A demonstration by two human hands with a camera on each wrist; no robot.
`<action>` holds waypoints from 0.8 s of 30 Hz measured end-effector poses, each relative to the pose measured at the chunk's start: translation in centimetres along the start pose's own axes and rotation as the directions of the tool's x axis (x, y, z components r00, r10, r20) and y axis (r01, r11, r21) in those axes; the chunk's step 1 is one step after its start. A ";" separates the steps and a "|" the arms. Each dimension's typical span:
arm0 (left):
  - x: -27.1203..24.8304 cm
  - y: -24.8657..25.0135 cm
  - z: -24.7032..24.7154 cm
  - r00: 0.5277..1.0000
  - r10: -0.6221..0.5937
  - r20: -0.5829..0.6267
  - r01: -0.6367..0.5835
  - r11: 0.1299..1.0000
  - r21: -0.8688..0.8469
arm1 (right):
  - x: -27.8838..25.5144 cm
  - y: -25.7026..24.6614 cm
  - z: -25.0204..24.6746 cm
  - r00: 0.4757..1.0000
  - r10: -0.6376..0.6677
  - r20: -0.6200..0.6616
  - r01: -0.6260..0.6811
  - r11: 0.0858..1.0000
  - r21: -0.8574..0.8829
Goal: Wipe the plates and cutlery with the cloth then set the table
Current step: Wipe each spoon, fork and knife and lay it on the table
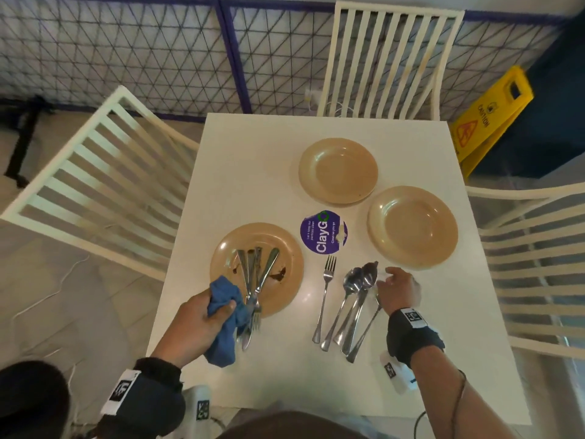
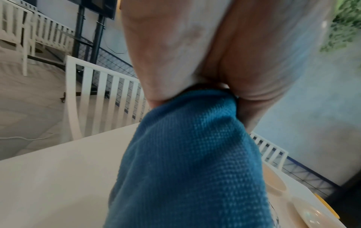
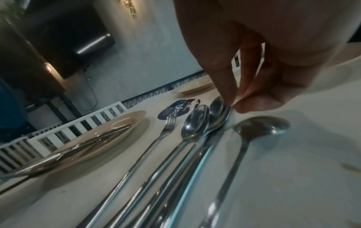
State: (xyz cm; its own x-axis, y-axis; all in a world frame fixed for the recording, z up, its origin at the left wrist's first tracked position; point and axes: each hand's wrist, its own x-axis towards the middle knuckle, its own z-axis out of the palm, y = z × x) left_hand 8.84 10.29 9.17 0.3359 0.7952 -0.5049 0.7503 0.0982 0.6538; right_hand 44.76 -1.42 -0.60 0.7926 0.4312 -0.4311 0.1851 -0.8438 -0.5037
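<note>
On the white table [image 1: 253,160], near edge: blue cloth [image 1: 225,315], waffle weave, bunched, gripped in the left hand [image 1: 196,321], fingers curled round it; the loose end hangs toward the tabletop. Just beside it, a tan plate [image 1: 285,248] with brown smears carries a bundle of cutlery [image 1: 256,280]; its count is unclear, and the ends overhang the near rim next to the cloth. Whether the left hand also holds this bundle cannot be told. Right of that plate, flat on the table: one fork [image 1: 324,296], then three spoons [image 1: 354,299], handles toward the person, the middle two overlapping. The right hand [image 1: 399,291] is at the spoon bowls; the wrist view shows fingertips [image 3: 230,98] and thumb pinched at the rim of one spoon bowl. Plates counted: three, all tan; the two clean ones [image 1: 338,171] [image 1: 412,227] lie at the far right, close together. A round purple sticker [image 1: 323,232] sits between the three plates. Chairs [image 1: 91,172]: three, white, slatted, at the left, far and right sides. A yellow caution sign [image 1: 493,118] stands on the floor beyond the far right corner.
</note>
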 end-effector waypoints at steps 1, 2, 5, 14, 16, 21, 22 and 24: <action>0.0 -0.6 -0.5 1.000 -0.003 -0.020 0.003 1.000 -0.005 | -0.6 -0.7 0.1 0.999 -0.036 -0.035 0.036 0.999 -0.008; 0.0 -1.0 -0.9 0.999 -0.009 -0.033 0.008 1.000 -0.011 | -1.3 -1.5 0.3 0.995 -0.081 -0.063 0.080 0.997 -0.016; -0.3 -2.4 -1.9 0.998 -0.031 -0.057 0.028 0.998 -0.064 | -3.8 -4.8 2.6 0.975 -0.220 0.012 0.221 0.973 -0.065; -1.5 -4.9 -3.2 0.996 -0.058 -0.073 0.047 0.988 -0.150 | -9.5 -13.2 13.5 0.876 -0.103 0.471 0.167 0.981 -0.095; -1.9 -5.4 -3.5 0.997 -0.053 -0.055 0.044 0.987 -0.155 | -9.6 -14.0 14.8 0.866 -0.070 0.495 0.148 0.982 -0.121; -2.7 -5.7 -3.8 0.997 -0.055 -0.056 0.046 0.987 -0.154 | -9.8 -15.4 15.9 0.868 0.009 0.496 0.043 0.995 -0.095; -2.8 -5.7 -3.8 0.997 -0.051 -0.057 0.042 0.988 -0.150 | -9.8 -15.6 15.7 0.867 0.021 0.497 0.026 0.996 -0.087; -2.7 -5.5 -3.7 0.998 -0.034 -0.050 0.027 0.990 -0.139 | -9.7 -15.8 15.4 0.858 0.024 0.513 0.027 0.995 -0.091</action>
State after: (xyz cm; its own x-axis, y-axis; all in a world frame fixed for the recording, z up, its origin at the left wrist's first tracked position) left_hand 1.74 9.81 9.04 0.2808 0.8205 -0.4979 0.6729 0.2016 0.7118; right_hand 25.21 12.65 0.04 0.3860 0.5139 -0.7661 0.2588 -0.8574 -0.4448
